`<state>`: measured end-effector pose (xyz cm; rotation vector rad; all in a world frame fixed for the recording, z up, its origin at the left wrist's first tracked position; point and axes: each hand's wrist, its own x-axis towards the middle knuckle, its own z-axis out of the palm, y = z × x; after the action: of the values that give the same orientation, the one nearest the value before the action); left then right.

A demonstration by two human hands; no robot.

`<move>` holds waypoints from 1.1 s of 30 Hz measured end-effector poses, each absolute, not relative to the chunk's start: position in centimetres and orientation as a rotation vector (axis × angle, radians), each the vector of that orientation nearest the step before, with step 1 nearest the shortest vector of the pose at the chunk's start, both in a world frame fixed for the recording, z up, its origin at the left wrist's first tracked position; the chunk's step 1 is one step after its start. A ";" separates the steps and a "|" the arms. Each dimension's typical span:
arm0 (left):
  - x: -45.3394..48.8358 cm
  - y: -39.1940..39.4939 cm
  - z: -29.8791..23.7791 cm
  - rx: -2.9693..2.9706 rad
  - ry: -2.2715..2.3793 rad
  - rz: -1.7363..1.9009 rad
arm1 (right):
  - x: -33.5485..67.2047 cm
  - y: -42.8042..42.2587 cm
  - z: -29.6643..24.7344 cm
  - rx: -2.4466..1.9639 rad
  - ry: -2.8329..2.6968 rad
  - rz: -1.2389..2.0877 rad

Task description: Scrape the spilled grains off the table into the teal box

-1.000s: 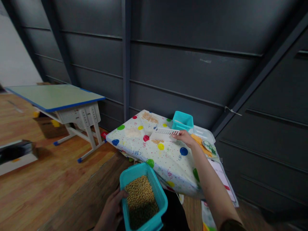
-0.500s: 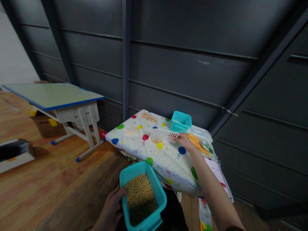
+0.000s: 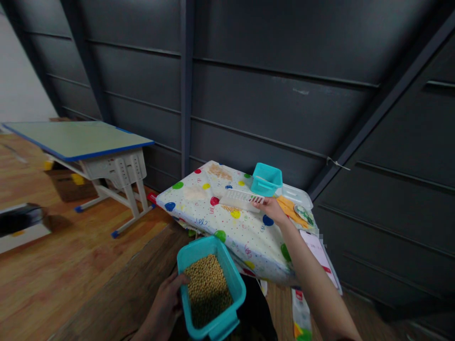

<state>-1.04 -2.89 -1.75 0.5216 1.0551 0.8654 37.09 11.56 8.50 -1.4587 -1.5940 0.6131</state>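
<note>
My left hand [image 3: 168, 298] grips the near-left rim of a teal plastic container [image 3: 239, 286], thumb over the edge. Soybeans [image 3: 208, 279] fill its lower part, and it is held in front of the table. My right hand [image 3: 272, 209] is closed on the right end of a white slotted plastic basket [image 3: 237, 201]. The basket is low over the tablecloth, beside a small patch of loose beans [image 3: 232, 209] that it partly covers. Whether it touches the cloth I cannot tell.
On the balloon-print tablecloth [image 3: 202, 220] lie a brownish heap [image 3: 219, 172] and a pale heap [image 3: 194, 192]. A second teal container [image 3: 267, 179], a clear lid [image 3: 295, 195], an orange cloth [image 3: 289, 208] and a phone or tablet [image 3: 320, 255] stand along the right. A desk [image 3: 81, 139] is left.
The basket has tipped slightly in my right hand, showing more of its slotted face. My left hand and the soybean container have hardly moved.
</note>
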 end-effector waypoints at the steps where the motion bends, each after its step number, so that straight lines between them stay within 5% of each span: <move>1: -1.1 -2.9 -1.8 0.524 1.048 0.870 | 37.0 11.4 8.6 -1.454 -1.594 0.612; 33: -0.2 -2.8 0.0 0.512 1.131 0.841 | 38.3 9.5 7.6 -1.475 -1.489 0.650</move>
<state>-0.23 -2.80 -0.03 0.5119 1.1309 0.8413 38.30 9.46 7.56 -1.4748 -1.4893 0.6504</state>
